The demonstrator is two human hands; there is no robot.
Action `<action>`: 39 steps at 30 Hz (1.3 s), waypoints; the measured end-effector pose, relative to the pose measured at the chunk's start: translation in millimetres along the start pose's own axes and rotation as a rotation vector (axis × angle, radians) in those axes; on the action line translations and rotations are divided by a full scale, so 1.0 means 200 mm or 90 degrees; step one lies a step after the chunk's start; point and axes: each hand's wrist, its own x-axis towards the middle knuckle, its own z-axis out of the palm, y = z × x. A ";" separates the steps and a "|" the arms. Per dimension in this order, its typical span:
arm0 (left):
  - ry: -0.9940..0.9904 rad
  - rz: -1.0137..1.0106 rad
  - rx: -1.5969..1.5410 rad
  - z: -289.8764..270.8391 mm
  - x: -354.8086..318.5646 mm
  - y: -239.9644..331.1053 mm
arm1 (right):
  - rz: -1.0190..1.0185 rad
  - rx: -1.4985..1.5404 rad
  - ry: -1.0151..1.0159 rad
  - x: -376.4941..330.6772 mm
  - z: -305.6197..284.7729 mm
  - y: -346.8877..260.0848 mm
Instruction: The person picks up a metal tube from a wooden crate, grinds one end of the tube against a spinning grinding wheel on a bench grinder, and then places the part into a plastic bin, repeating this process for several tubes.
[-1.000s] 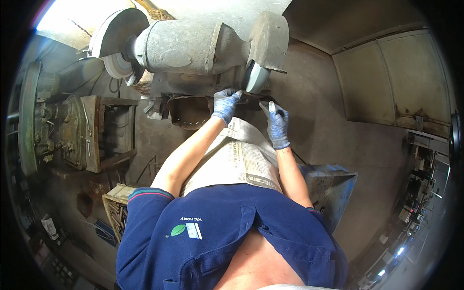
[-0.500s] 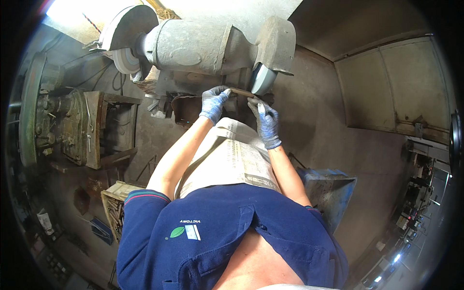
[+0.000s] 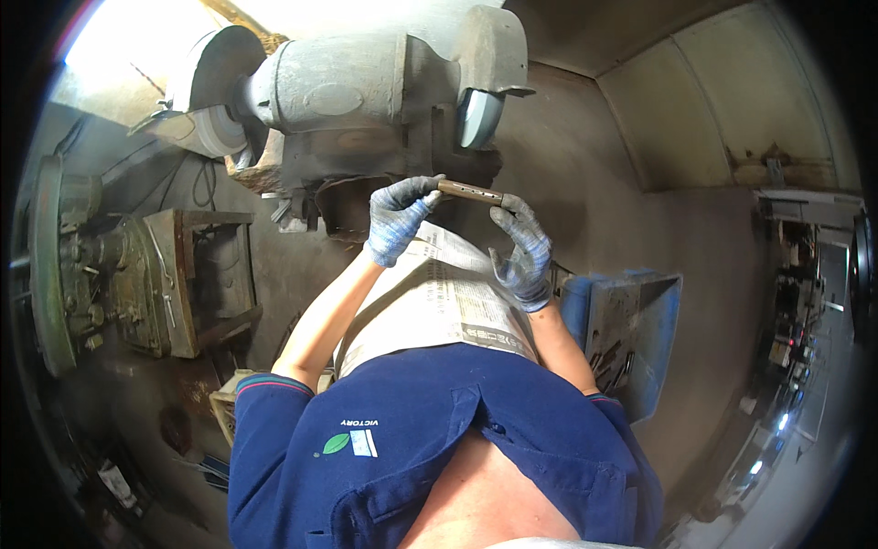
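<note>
A short brown metal tube [image 3: 469, 191] with a row of small holes along its side lies nearly level between my gloved hands. My left hand [image 3: 400, 217] is closed round its left end. At the right end, my right hand [image 3: 524, 254] pinches the tube between thumb and upper fingers, while its lower fingers curl loosely. Beyond the hands stands a grey bench grinder [image 3: 334, 87]. Its right grinding wheel [image 3: 480, 119] is above and apart from the tube. The left wheel [image 3: 218, 130] sits under its own guard.
Printed paper [image 3: 439, 302] covers my lap. On my right, a blue bin [image 3: 660, 343] holds several dark metal pieces. A greenish machine [image 3: 119, 274] with a metal frame [image 3: 178, 284] stands to the left. A light crate [image 3: 224, 407] is partly hidden beside my left arm.
The tube has come away from the right wheel toward me, and its holed side now shows. My right hand's lower fingers have spread. The whole view has shifted, uncovering pieces in the blue bin.
</note>
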 end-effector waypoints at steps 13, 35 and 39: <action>-0.074 0.101 0.024 0.05 -0.13 0.03 | -0.051 -0.021 0.046 -0.09 -0.09 -0.17; -0.074 -0.068 0.107 0.16 -0.23 -0.06 | 0.277 0.009 0.159 -0.50 -0.67 -0.18; 0.062 -0.082 0.132 -0.17 -0.33 -0.12 | 0.347 -0.332 0.220 -0.80 -0.94 -0.28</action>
